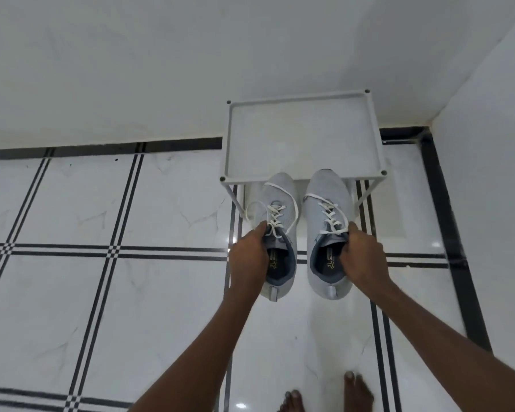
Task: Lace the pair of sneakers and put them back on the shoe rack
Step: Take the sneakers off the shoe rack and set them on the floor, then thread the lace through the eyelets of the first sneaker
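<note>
Each grip closed on a laced grey sneaker: left hand (pixel 248 254) on left sneaker (pixel 277 233), right hand (pixel 363 257) on right sneaker (pixel 327 230), toes under white shoe rack (pixel 304 176).

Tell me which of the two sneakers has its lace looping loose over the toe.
The left sneaker, held by the left hand: its lace arcs loosely across the toe, while the right sneaker in the right hand keeps its lace nearer the eyelets.

Single head view — worn high, angled steeply down and forward over both arms toward the shoe rack (pixel 304 135) at a wall corner; tiled floor (pixel 101 218) fills the frame.
</note>
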Motion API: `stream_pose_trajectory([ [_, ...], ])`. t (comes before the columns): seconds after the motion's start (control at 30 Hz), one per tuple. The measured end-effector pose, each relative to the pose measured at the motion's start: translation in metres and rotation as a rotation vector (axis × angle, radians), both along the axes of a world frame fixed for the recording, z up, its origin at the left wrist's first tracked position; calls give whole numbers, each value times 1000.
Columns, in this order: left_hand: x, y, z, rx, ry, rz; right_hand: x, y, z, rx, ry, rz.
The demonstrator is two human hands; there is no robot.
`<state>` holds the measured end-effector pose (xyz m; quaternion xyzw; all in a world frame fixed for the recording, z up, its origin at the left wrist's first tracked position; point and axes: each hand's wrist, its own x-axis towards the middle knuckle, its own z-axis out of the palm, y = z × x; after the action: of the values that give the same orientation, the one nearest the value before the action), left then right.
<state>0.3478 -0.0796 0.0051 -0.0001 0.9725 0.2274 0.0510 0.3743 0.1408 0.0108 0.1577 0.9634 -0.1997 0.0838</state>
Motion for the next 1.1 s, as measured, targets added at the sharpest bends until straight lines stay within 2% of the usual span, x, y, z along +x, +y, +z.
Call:
stream_pose_trajectory([
  [0.13,36,-2,-67,6,-30,33,35,-6,-70,-32,-49,0],
  [0.27,56,1,-168,13,-67,54,52,-9,-172,-66,-98,-19],
  [0.47,66,9,-321,-34,-80,40,54,-11,-326,-40,-141,-4],
  [0.6,67,8,-396,-78,-105,18,49,-9,-399,-13,-144,-5],
  [0.73,66,0,-434,-82,-69,-17,44,-10,-433,-27,-196,-24],
  [0.9,60,-21,-449,-137,18,-37,27,-22,-424,5,-352,-4],
  [0.97,60,-29,-447,-129,55,-24,18,-34,-414,63,-254,117],
  [1.1,54,-49,-442,-61,76,-47,-3,-69,-416,51,152,500],
])
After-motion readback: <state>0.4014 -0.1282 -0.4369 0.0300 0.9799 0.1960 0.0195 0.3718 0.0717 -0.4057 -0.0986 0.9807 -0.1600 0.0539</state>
